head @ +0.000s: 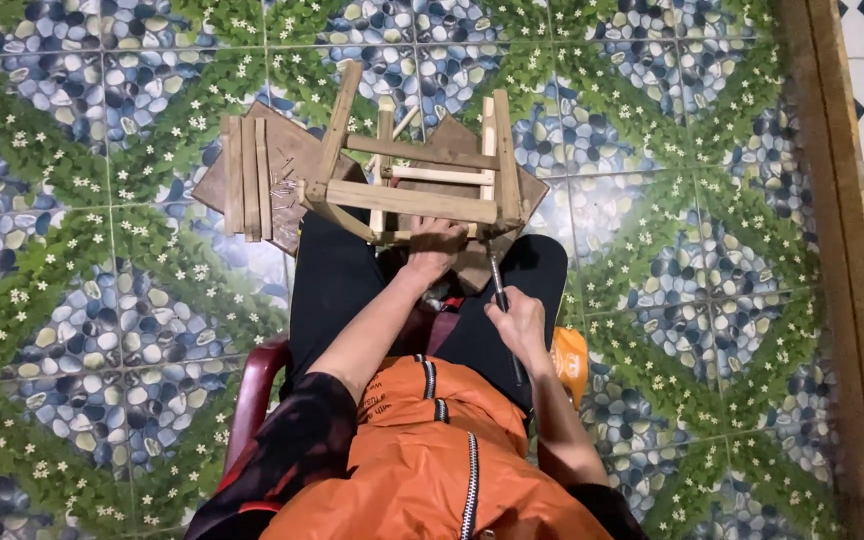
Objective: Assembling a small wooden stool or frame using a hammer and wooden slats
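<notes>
Slats [247,178] beside wooden frame [422,170], nails [287,188] between, board [287,150] beneath

Pebble-and-flower patterned tile floor [102,300]; brown boards [297,160] lying flat on it, wooden slats [247,178] stacked atop.

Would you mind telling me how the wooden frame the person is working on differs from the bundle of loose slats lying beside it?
The wooden frame is joined into an open, boxy structure; the loose slats lie flat, side by side and unjoined. The left hand grips the frame's near edge, while no hand touches the slats. The hammer in the right hand points at the frame, not the slats. Both are pale bare wood over brown boards.
</notes>
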